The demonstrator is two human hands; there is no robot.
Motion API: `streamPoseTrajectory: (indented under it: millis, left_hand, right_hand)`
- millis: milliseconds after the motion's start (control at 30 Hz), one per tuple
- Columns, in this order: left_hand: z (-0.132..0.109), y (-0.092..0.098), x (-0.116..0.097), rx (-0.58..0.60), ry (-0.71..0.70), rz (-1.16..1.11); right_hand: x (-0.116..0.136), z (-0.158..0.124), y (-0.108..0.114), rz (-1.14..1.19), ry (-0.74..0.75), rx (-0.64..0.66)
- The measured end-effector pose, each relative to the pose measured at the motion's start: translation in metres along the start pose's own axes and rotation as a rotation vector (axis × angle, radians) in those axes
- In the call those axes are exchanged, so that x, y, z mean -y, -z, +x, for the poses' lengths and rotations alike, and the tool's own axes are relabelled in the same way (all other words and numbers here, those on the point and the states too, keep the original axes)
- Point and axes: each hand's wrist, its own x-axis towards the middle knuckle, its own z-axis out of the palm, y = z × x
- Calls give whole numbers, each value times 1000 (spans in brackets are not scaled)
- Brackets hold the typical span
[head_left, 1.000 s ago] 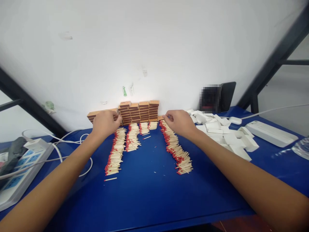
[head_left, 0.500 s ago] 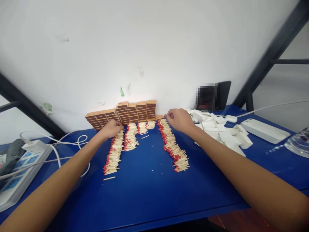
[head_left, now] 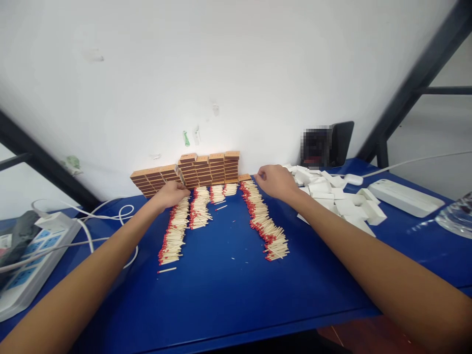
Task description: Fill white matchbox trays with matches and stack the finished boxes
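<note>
The left match row starts right at the fingers of your left hand and runs from them towards you, red heads on its left. Those fingers are bent together; you cannot tell whether they grip a match. Your right hand has its fingers curled in, and you cannot tell whether they hold anything. Just left of them lies a single box, the right match row running nearer you. Three shorter rows lie between both hands' fingers, stacked boxes behind. Right of your right fingers, white trays heap on the worktop
</note>
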Motion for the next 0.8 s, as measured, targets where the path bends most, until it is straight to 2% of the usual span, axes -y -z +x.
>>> streamPoseTrajectory:
  millis: [133,400,800]
  left_hand:
    - [0,-2,-2,6,13,-17]
    - [1,-2,-10,-14,46,-9]
    - [3,-9,-21,22,15,3]
  right_hand:
    - [-4,2,-2,-10,2,21]
    - [-10,5,-10,-40,160,30]
    - [-14,6,-12,-18,144,70]
